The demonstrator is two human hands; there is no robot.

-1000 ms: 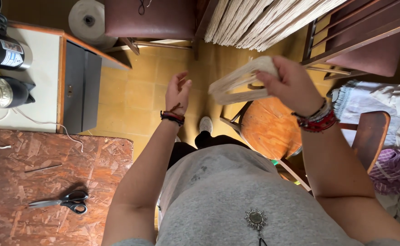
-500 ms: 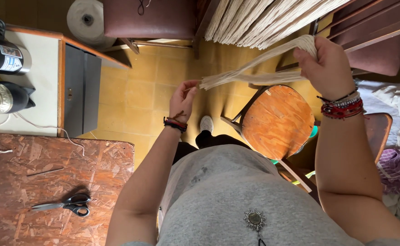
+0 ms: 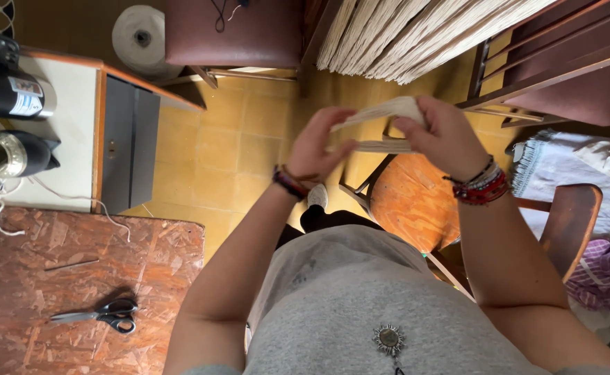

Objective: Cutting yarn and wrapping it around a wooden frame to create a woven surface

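Note:
Both hands are raised in front of my chest, close together. My right hand (image 3: 442,132) grips a bundle of cream cord (image 3: 381,112), folded into several strands. My left hand (image 3: 322,144) pinches the same strands at their left end, fingers closed on them. Both wrists wear dark and red bracelets. Above, many cream cords (image 3: 423,31) hang in a row from a wooden frame.
A round wooden chair seat (image 3: 406,205) stands below my hands. Black-handled scissors (image 3: 100,314) lie on the chipboard table (image 3: 55,278) at lower left. A cord spool (image 3: 142,38), a white cabinet (image 3: 76,132) with dark vessels, and folded cloths (image 3: 583,167) surround me.
My hands were apart with the cord stretched between them; now they have come together, folding the cord into a short bundle. My right hand has dropped lower and leftward.

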